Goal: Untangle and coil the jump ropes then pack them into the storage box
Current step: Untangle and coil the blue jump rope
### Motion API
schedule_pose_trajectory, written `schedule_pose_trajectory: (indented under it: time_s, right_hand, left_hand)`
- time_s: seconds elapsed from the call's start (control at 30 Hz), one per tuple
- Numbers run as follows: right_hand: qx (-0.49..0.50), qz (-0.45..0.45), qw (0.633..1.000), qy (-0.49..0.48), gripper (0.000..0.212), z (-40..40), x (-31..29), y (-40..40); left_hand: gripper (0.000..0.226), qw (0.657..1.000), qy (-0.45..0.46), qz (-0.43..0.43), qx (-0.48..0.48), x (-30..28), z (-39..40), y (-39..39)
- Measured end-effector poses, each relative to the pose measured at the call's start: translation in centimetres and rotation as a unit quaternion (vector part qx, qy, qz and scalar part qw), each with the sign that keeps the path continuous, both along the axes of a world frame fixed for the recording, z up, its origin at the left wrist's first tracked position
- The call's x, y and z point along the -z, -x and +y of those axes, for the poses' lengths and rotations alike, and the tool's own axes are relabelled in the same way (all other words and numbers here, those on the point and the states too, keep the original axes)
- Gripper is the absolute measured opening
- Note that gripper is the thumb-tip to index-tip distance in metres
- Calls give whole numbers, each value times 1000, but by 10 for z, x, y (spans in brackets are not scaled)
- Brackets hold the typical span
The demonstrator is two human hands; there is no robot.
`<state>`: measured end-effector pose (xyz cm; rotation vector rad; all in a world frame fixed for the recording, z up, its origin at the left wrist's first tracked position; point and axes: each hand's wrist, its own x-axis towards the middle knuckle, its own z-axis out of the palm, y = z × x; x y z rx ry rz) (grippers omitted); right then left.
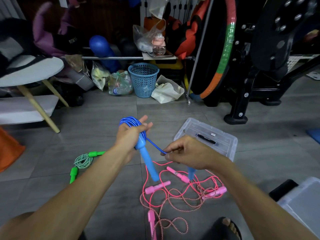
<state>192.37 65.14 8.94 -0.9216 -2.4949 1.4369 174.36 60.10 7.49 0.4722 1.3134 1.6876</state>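
Blue rope coil wrapped round left hand, held mid-air above floor; one blue handle hangs down from closed fist, long axis near vertical. Free tail runs down-right to right hand, pinched between fingertips. Second blue handle mostly hidden under right wrist. Storage box just beyond right hand, nearer that side. Pink ropes tangled on floor below; green rope coiled left.

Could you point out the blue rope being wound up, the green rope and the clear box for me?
blue rope [129,122], head view, on the coil looped over the left hand.
green rope [83,161], head view, on its coiled cord on the floor.
clear box [230,148], head view, on its right wall.
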Motion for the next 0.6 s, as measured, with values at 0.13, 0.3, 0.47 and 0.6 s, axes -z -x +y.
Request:
schedule_pose_trajectory:
  time_s: [0.13,0.3,0.47,0.6]
  right_hand:
    - [8,27,998,-55,10,-6,-5,3]
    - [58,18,974,-217,16,-1,-12,-1]
    - [40,11,971,-236,38,-5,-19,-5]
    - [-35,-11,975,-219,69,-9,-22,-7]
  left_hand:
    - [7,974,86,202,54,14,1,-2]
    - [30,886,122,328,305,0,-13,-8]
    - [15,817,113,294,484,-10,-21,-12]
    - [10,814,127,255,507,-10,-21,-9]
